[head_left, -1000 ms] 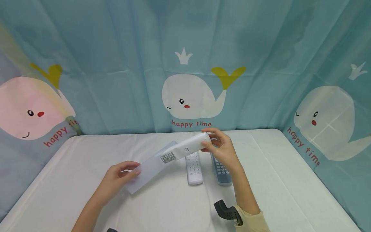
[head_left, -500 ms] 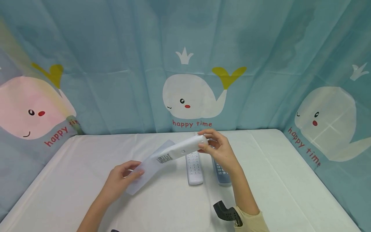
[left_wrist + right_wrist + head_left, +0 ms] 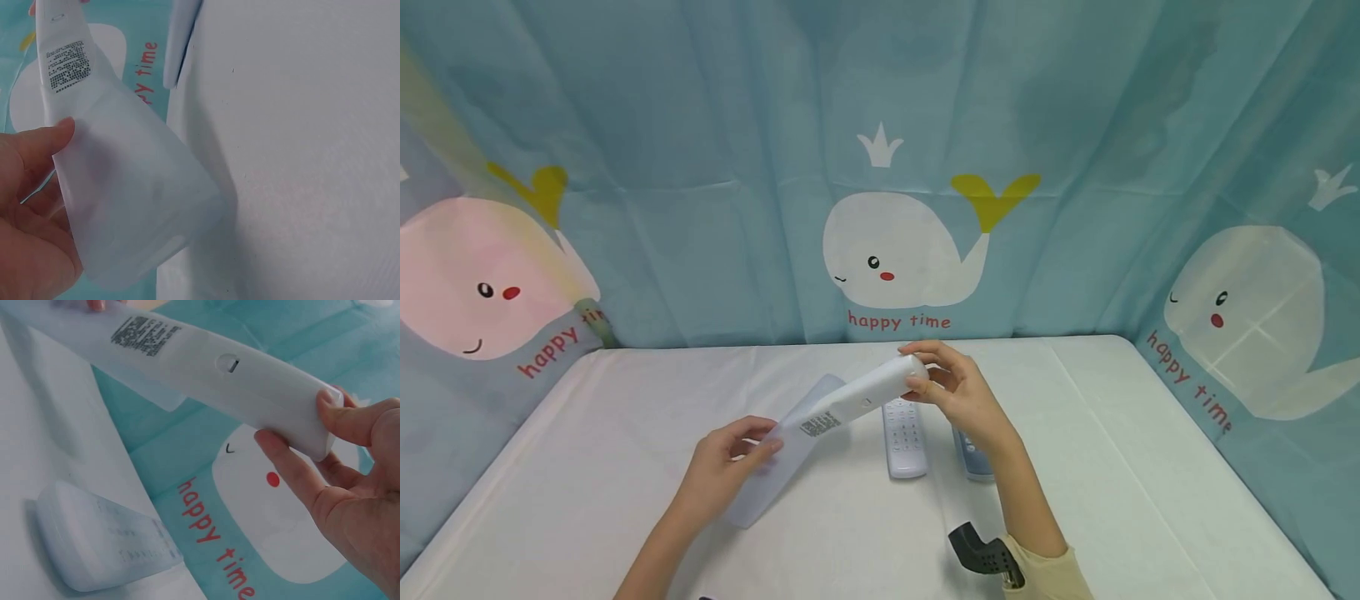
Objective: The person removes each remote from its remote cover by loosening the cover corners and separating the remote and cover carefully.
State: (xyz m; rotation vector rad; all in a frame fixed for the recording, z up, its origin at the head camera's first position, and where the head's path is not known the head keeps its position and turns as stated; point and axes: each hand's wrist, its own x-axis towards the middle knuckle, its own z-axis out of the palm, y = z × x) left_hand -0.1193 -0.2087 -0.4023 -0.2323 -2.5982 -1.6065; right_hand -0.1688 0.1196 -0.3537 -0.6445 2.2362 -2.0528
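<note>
My right hand (image 3: 958, 393) grips one end of a white remote control (image 3: 880, 385), thumb on one face and fingers around the end. The remote slants down to the left, held above the table. Its lower part runs into a translucent plastic sleeve (image 3: 771, 479); how deep it sits inside cannot be told. Dark printed text (image 3: 147, 334) shows near the sleeve's mouth. My left hand (image 3: 722, 467) pinches the sleeve between thumb and fingers, and the sleeve's loose end (image 3: 156, 219) hangs flat below it.
Beneath the held remote, a white remote (image 3: 905, 442) lies buttons up on the white tablecloth (image 3: 1135, 483). To its right lies a grey-blue remote (image 3: 976, 460), partly hidden by my right forearm. A blue whale-print curtain (image 3: 737, 250) stands behind the table.
My right hand has moved left and slightly down with the remote. My left hand has shifted a little right along the sleeve, whose loose end now hangs lower.
</note>
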